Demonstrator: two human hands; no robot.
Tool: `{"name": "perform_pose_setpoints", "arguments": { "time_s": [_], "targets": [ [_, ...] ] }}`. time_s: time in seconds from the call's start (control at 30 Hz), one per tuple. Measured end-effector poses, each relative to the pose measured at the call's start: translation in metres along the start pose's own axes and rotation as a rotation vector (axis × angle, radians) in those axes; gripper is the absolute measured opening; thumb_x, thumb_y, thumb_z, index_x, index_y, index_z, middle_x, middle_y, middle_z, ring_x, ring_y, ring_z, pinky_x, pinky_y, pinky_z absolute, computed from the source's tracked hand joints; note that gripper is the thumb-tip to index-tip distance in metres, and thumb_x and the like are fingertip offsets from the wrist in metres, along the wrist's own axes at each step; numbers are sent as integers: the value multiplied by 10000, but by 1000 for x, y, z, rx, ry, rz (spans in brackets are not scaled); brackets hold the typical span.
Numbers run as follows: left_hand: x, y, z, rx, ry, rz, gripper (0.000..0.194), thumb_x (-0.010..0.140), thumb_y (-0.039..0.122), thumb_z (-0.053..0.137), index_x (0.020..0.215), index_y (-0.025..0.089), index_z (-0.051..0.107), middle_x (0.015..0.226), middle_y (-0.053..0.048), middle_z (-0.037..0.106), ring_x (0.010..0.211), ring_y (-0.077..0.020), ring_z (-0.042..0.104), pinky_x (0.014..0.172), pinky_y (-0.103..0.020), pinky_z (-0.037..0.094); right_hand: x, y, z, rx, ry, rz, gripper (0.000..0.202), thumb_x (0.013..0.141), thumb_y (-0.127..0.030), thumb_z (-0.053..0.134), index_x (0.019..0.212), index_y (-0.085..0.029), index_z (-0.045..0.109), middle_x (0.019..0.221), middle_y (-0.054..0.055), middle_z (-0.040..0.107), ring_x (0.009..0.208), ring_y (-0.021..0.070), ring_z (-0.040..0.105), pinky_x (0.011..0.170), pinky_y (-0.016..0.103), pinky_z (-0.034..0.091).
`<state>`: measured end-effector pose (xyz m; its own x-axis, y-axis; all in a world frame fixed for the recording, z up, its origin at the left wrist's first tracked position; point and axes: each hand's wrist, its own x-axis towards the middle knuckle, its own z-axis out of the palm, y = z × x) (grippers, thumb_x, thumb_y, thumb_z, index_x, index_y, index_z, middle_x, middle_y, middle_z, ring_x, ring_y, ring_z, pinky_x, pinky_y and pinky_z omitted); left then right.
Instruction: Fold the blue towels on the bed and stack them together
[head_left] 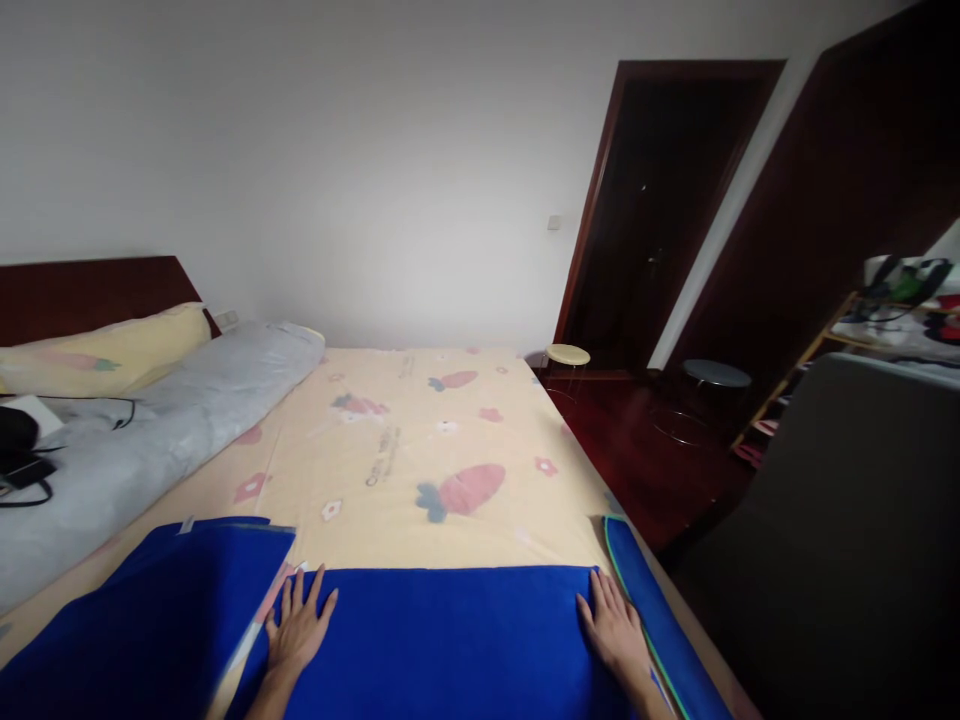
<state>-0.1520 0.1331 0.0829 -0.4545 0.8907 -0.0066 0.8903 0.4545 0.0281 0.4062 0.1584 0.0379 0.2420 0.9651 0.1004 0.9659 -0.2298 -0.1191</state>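
A blue cloth (457, 640) is spread flat on the bed at the bottom centre. My left hand (298, 622) lies on its far left corner, fingers spread and palm down. On its far right corner rests my right hand (616, 625), also palm down with the fingers stretched out. Another blue cloth (150, 610) lies to the left, its layers overlapping. Beside my right hand is a narrow blue strip of cloth (664, 630) with a green edge, along the bed's right side.
The bed sheet (465, 430) is pale yellow with carrot prints. A grey rolled quilt (202, 410), a yellow pillow (112, 350) and black cables are at left. Two stools (568, 355), a shelf and a dark grey panel (847, 530) stand at right.
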Motion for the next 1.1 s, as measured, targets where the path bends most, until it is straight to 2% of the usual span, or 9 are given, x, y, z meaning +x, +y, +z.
{"name": "perform_pose_setpoints", "arguments": {
  "time_s": [0.07, 0.17, 0.27, 0.37, 0.47, 0.63, 0.77, 0.97, 1.1],
  "targets": [
    [-7, 14, -7, -27, 46, 39, 594, 925, 487, 237, 1478, 271, 216, 1599, -113, 166, 1468, -267, 138, 1110, -555, 231, -3, -24, -6, -3, 69, -4, 644, 874, -358, 255, 1403, -12, 380, 1506, 179, 339, 1432, 282, 224, 1161, 503, 172],
    [-34, 68, -8, -78, 128, 261, 539, 946, 363, 202, 1475, 261, 219, 1600, -68, 152, 1472, -222, 121, 1140, -521, 208, -21, -90, -12, 117, 55, -165, 576, 888, -232, 219, 1422, -78, 375, 1505, 139, 353, 1422, 266, 253, 1166, 497, 175],
    [-67, 137, 4, -178, 32, 571, 539, 937, 249, 206, 1474, 287, 185, 1584, -13, 205, 1461, -188, 169, 1165, -464, 213, -48, -166, -11, 328, -64, -498, 523, 946, -308, 239, 1464, -264, 291, 1528, 11, 319, 1421, 210, 259, 1157, 445, 248],
    [-81, 172, 17, -222, -59, 725, 540, 936, 268, 247, 1470, 301, 181, 1575, -21, 225, 1443, -193, 237, 1158, -466, 250, -62, -197, -7, 392, -159, -632, 528, 953, -461, 296, 1461, -314, 277, 1536, -1, 292, 1418, 216, 267, 1151, 453, 267],
    [-66, 149, 18, -179, -25, 577, 514, 947, 349, 241, 1461, 333, 216, 1574, -14, 231, 1441, -203, 244, 1155, -494, 243, -49, -164, -6, 327, -127, -505, 556, 945, -525, 287, 1448, -288, 318, 1534, 25, 294, 1419, 221, 265, 1156, 474, 246],
    [-16, 40, 9, 36, 70, 112, 564, 934, 439, 242, 1472, 270, 227, 1592, -60, 164, 1465, -241, 143, 1148, -518, 208, -9, -53, -6, 101, -32, -128, 623, 912, -544, 310, 1452, -233, 314, 1542, 48, 282, 1436, 229, 208, 1164, 496, 191],
    [6, -22, 11, 56, 14, 63, 631, 920, 483, 237, 1493, 238, 137, 1604, -45, 105, 1468, -183, 120, 1166, -440, 187, 3, -9, 2, 44, -28, -31, 696, 893, -592, 271, 1478, -215, 242, 1562, 34, 228, 1447, 208, 161, 1160, 465, 205],
    [10, -22, -7, 68, -81, 14, 662, 904, 475, 253, 1494, 196, 142, 1601, -73, 96, 1461, -163, 146, 1157, -389, 213, 6, -13, 2, -5, -14, -42, 713, 891, -588, 234, 1474, -179, 259, 1549, 54, 250, 1439, 225, 196, 1154, 487, 212],
    [-15, -2, -12, 134, 90, 133, 622, 908, 414, 238, 1484, 183, 203, 1594, -61, 134, 1470, -185, 112, 1176, -437, 142, -5, -26, -6, -13, 82, -124, 755, 887, -606, 232, 1441, -103, 336, 1522, 109, 290, 1423, 262, 245, 1167, 493, 179]
  ]
}}
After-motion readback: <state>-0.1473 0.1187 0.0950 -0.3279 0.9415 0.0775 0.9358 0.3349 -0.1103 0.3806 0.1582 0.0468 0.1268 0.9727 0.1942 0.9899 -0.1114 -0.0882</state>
